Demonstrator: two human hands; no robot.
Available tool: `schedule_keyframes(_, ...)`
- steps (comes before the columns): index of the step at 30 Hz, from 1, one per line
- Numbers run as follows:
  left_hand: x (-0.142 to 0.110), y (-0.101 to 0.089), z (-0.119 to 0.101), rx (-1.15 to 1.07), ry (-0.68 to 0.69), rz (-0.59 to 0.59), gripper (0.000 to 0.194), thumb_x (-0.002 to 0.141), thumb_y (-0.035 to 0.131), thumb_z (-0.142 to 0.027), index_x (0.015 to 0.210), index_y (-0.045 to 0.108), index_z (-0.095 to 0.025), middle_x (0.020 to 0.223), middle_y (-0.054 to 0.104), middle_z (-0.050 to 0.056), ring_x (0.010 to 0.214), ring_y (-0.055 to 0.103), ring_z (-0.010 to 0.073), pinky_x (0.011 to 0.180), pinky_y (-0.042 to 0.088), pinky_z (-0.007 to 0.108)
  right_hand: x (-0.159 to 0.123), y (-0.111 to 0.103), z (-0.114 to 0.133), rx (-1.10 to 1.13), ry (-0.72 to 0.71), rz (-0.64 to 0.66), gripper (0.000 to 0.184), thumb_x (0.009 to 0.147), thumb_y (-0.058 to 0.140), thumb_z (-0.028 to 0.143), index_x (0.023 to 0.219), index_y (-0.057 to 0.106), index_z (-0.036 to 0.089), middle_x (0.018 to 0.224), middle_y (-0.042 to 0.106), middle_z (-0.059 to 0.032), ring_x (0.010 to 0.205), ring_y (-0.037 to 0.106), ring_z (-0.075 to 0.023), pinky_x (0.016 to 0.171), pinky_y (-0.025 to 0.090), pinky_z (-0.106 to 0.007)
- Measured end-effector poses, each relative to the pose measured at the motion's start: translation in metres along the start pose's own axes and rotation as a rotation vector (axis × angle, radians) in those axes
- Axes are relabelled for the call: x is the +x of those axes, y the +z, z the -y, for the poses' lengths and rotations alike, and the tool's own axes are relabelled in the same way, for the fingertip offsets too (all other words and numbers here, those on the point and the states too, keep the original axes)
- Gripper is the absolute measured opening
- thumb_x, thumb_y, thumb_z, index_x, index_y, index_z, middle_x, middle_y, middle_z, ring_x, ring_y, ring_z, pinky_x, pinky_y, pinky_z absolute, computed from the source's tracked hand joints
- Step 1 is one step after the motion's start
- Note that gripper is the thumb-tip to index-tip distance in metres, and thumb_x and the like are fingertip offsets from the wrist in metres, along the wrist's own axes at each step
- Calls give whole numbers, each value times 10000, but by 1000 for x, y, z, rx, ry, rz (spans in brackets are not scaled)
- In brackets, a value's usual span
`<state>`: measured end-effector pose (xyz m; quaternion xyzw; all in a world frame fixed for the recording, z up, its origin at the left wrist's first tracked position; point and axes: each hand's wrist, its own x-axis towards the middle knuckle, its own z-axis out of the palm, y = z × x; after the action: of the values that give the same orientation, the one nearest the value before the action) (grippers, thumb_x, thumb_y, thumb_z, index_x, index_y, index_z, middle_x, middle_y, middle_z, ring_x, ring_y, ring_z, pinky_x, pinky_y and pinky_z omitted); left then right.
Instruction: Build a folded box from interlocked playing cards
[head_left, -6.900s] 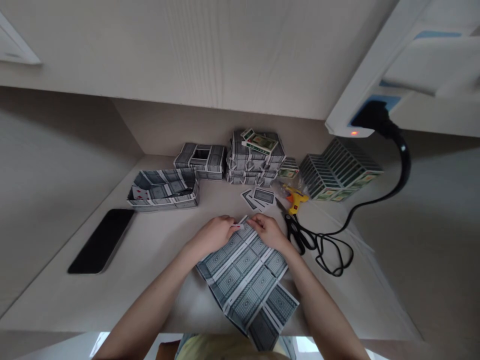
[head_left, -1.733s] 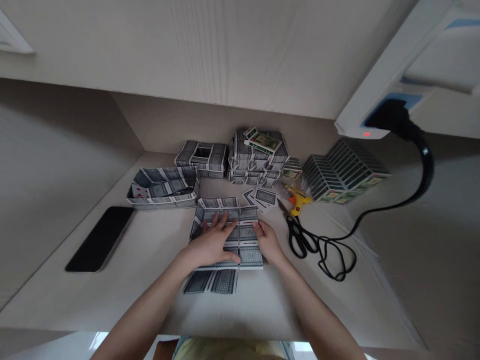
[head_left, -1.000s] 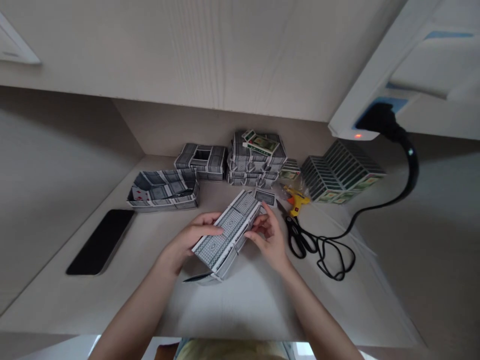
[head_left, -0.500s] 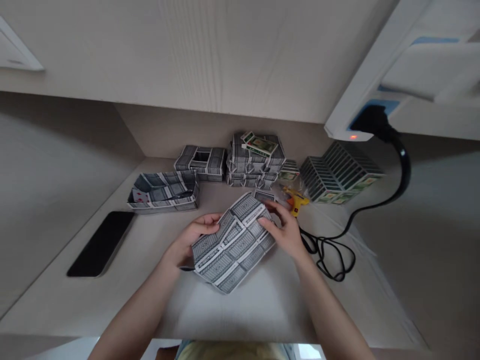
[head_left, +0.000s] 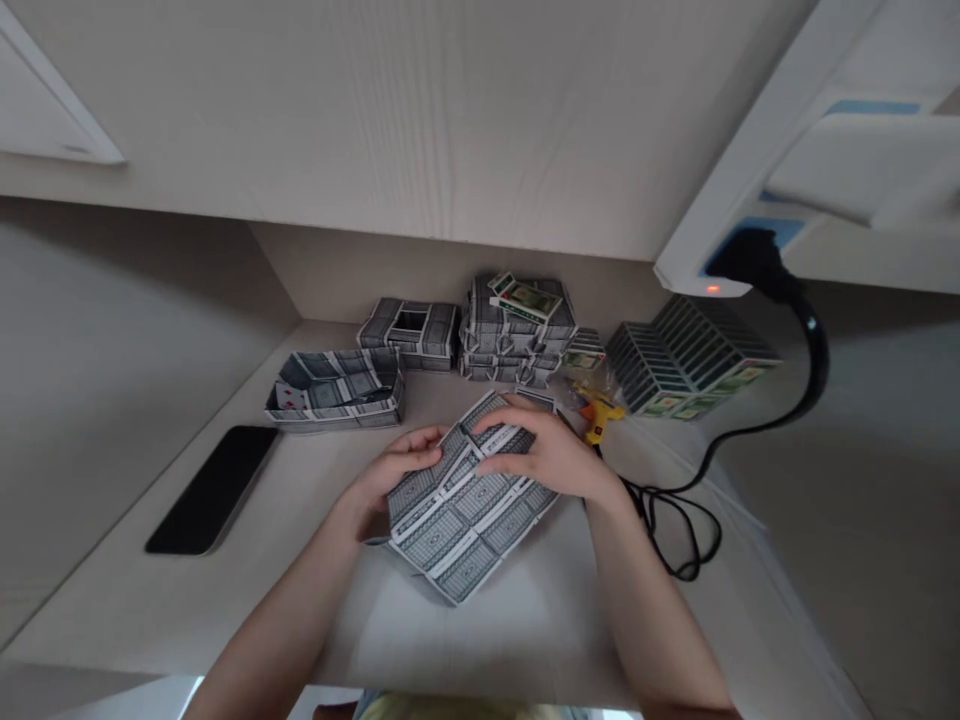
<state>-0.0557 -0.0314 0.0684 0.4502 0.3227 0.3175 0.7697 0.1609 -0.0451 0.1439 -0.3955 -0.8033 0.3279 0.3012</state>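
Observation:
A box built of grey-backed playing cards [head_left: 469,540] is held tilted above the desk, with a narrow slit on its upper face. My left hand [head_left: 394,468] grips its left side, thumb on top and the other fingers partly hidden behind. Over the upper face lies my right hand [head_left: 551,455], its thumb and fingers curled around a card edge near the slit. Just beyond the box, part of a grey card [head_left: 534,398] shows. To the right of it lies a yellow glue gun [head_left: 598,415].
Behind stand an open card tray [head_left: 341,412], a card box with a window [head_left: 431,350] and a card-built stack [head_left: 487,330] topped by a card pack [head_left: 529,300]. Rows of packs [head_left: 690,365] stand right, near a black cable [head_left: 679,490]. A phone [head_left: 214,490] lies left. A cabinet [head_left: 420,120] overhangs.
My right hand has moved left from the box's right edge onto its upper face by the slit. My left hand keeps its hold. The view has shifted slightly.

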Motion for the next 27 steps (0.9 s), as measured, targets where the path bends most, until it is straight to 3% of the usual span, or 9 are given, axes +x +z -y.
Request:
schedule_keyframes(4, -11, 9, -21, 375, 155, -85, 444, 701, 627, -320, 1106, 535, -164, 1017, 625, 75, 883, 582, 185, 765, 449, 279, -6, -2, 8, -69, -30, -91, 336, 628, 695, 391, 928, 611, 264, 1028, 562, -9, 992, 515, -193, 864, 399, -321)
schedule_keyframes(8, -27, 31, -50, 867, 359, -204, 483, 713, 611, -371, 1162, 507, -224, 1147, 561, 52, 1017, 521, 201, 897, 394, 327, -11, -4, 19, -197, -49, -200, 407, 634, 687, 417, 999, 579, 274, 1040, 553, -29, 1045, 475, -226, 868, 391, -357)
schedule_keyframes(12, -33, 48, -69, 1222, 383, -206, 604, 665, 630, -450, 1211, 474, -247, 1196, 540, 42, 1079, 488, 236, 935, 365, 348, -15, -5, 27, -299, -42, -223, 437, 673, 653, 425, 1066, 534, 275, 987, 565, -41, 1008, 478, -242, 827, 405, -381)
schedule_keyframes(21, -11, 58, -95, 1201, 308, 24, 620, 627, 656, -435, 1188, 499, -223, 1145, 587, 41, 1017, 551, 235, 886, 408, 330, -32, -17, 41, -405, -11, -213, 356, 765, 558, 403, 1092, 491, 280, 996, 544, -49, 978, 470, -245, 796, 409, -390)
schedule_keyframes(27, -16, 64, -99, 1280, 301, 90, 550, 773, 532, -338, 1293, 376, -248, 1277, 483, 31, 1124, 481, 225, 941, 361, 338, -33, -17, 43, -432, 7, -274, 373, 756, 563, 423, 1086, 489, 265, 1003, 559, -56, 969, 475, -257, 790, 403, -403)
